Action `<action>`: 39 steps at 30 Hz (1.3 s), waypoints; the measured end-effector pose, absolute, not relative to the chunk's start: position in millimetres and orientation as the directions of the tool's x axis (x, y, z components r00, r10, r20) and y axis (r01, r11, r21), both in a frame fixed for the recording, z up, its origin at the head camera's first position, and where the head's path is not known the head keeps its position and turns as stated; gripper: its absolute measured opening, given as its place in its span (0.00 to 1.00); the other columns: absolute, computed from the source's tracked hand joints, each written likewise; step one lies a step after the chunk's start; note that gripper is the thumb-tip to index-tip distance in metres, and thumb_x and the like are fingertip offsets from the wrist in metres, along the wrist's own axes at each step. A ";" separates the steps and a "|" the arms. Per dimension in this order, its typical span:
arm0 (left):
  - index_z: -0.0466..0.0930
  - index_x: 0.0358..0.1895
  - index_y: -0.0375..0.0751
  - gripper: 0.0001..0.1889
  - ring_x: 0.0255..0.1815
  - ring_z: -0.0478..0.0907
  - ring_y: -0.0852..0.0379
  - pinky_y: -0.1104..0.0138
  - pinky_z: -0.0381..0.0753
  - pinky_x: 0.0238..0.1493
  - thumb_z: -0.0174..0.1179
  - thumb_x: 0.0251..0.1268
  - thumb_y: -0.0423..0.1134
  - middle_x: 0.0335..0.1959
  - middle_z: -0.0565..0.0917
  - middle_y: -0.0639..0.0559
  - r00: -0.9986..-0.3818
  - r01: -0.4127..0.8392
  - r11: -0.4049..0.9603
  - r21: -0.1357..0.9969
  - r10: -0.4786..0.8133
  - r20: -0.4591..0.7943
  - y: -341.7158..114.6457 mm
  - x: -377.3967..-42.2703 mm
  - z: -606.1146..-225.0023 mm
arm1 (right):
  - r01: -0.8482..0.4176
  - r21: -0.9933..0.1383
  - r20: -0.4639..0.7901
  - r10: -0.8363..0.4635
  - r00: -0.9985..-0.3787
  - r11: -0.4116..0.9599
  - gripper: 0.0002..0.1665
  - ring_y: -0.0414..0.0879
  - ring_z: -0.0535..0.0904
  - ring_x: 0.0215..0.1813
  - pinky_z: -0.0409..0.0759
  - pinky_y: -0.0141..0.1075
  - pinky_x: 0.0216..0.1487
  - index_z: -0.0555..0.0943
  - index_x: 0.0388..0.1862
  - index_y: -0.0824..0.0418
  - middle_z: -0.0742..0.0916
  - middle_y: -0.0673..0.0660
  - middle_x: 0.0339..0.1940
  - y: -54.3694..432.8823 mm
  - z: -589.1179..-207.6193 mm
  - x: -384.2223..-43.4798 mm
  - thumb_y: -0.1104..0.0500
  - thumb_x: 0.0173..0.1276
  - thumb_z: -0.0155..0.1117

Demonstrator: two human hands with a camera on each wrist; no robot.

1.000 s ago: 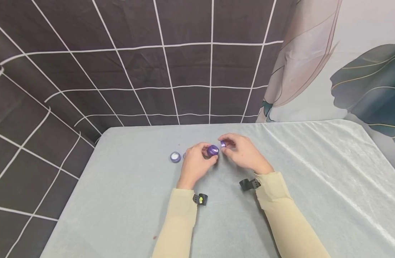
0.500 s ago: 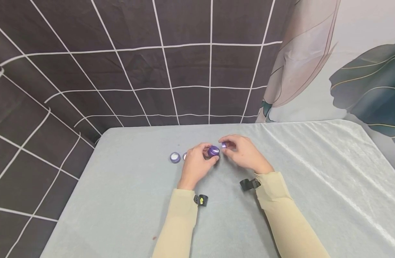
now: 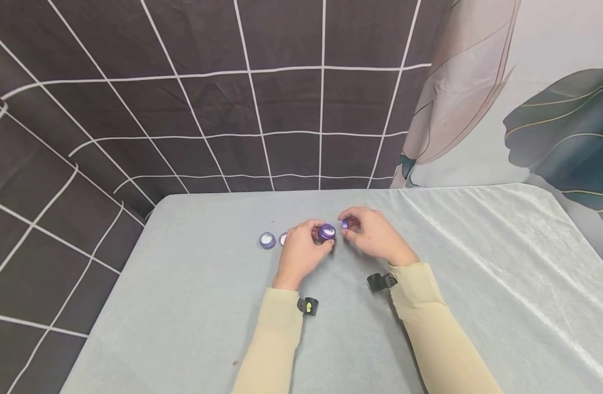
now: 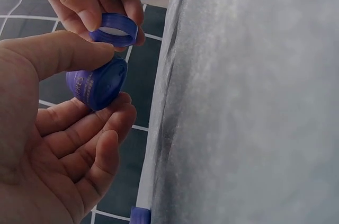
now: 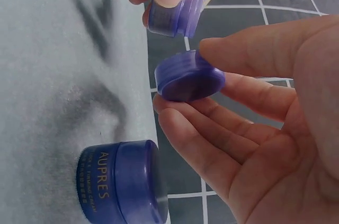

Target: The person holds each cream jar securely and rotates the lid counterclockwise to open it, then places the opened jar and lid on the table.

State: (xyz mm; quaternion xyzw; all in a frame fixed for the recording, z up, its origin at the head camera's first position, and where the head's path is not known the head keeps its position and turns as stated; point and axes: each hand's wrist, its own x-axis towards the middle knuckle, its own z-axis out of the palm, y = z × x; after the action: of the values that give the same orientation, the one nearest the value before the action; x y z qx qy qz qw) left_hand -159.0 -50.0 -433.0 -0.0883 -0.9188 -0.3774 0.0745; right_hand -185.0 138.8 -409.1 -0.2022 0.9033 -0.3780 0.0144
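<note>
On the desk lies a round purple piece with a white middle; beside it, a second piece is partly hidden by my left grip, which pinches a small purple jar. Just apart, my right grip pinches a purple lid; a capped jar stands nearby.

dark white-gridded backdrop | leaf-print curtain | pale grey tablecloth
</note>
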 end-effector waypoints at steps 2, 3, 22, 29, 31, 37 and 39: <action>0.85 0.49 0.41 0.19 0.37 0.83 0.58 0.62 0.79 0.43 0.74 0.53 0.41 0.35 0.87 0.53 -0.974 0.216 0.699 0.681 0.105 0.201 -49.8 -159.2 -433.2 | -0.351 -0.688 0.120 -0.376 -0.919 0.636 0.16 0.50 0.86 0.43 0.83 0.45 0.49 0.83 0.50 0.67 0.88 0.58 0.42 138.8 -409.4 -185.4 0.65 0.63 0.66; 0.85 0.49 0.41 0.19 0.37 0.83 0.58 0.62 0.79 0.43 0.74 0.53 0.41 0.35 0.87 0.53 -0.974 0.214 0.700 0.682 0.104 0.199 -49.7 -159.2 -433.3 | -0.347 -0.688 0.116 -0.376 -0.919 0.637 0.16 0.50 0.86 0.44 0.83 0.45 0.49 0.83 0.50 0.67 0.88 0.58 0.41 138.8 -409.5 -185.5 0.65 0.63 0.66; 0.85 0.50 0.41 0.20 0.41 0.85 0.56 0.62 0.81 0.46 0.74 0.51 0.39 0.39 0.89 0.50 -0.980 0.191 0.717 0.670 0.103 0.170 -49.1 -160.2 -435.2 | -0.385 -0.663 0.140 -0.398 -0.906 0.642 0.15 0.47 0.85 0.37 0.82 0.45 0.45 0.84 0.45 0.66 0.88 0.55 0.33 140.3 -419.9 -189.1 0.63 0.59 0.70; 0.86 0.49 0.42 0.21 0.40 0.82 0.56 0.61 0.79 0.47 0.77 0.49 0.39 0.39 0.87 0.52 -0.979 0.199 0.736 0.647 0.114 0.172 -48.2 -159.7 -436.7 | -0.384 -0.663 0.112 -0.422 -0.900 0.643 0.16 0.49 0.85 0.39 0.82 0.46 0.46 0.84 0.46 0.67 0.89 0.57 0.35 140.8 -419.4 -188.5 0.63 0.59 0.72; 0.86 0.49 0.42 0.21 0.41 0.81 0.55 0.60 0.78 0.48 0.77 0.49 0.39 0.40 0.86 0.51 -0.978 0.202 0.740 0.641 0.117 0.173 -48.2 -159.7 -436.9 | -0.383 -0.663 0.108 -0.424 -0.899 0.644 0.16 0.49 0.85 0.39 0.82 0.46 0.47 0.84 0.46 0.67 0.89 0.57 0.36 141.0 -419.3 -188.3 0.63 0.59 0.72; 0.87 0.50 0.42 0.22 0.45 0.81 0.54 0.59 0.78 0.52 0.78 0.49 0.39 0.45 0.85 0.49 -0.980 0.194 0.741 0.643 0.118 0.159 -49.0 -160.2 -436.3 | -0.386 -0.645 0.097 -0.430 -0.898 0.660 0.15 0.47 0.85 0.38 0.82 0.45 0.46 0.86 0.45 0.67 0.90 0.56 0.36 141.0 -419.2 -189.3 0.63 0.58 0.72; 0.87 0.50 0.42 0.22 0.45 0.81 0.54 0.60 0.78 0.52 0.78 0.49 0.39 0.46 0.85 0.49 -0.982 0.188 0.741 0.644 0.118 0.150 -49.3 -160.2 -436.1 | -0.383 -0.645 0.087 -0.434 -0.897 0.661 0.15 0.47 0.86 0.38 0.83 0.44 0.45 0.86 0.44 0.68 0.90 0.57 0.36 140.6 -419.1 -189.4 0.64 0.58 0.71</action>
State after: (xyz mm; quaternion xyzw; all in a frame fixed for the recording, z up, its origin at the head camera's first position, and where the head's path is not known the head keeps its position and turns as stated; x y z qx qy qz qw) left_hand -160.2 -49.3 -436.1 -0.0822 -0.9318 -0.3501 0.0496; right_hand -189.4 140.6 -419.1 -0.2242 0.9106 -0.3453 0.0370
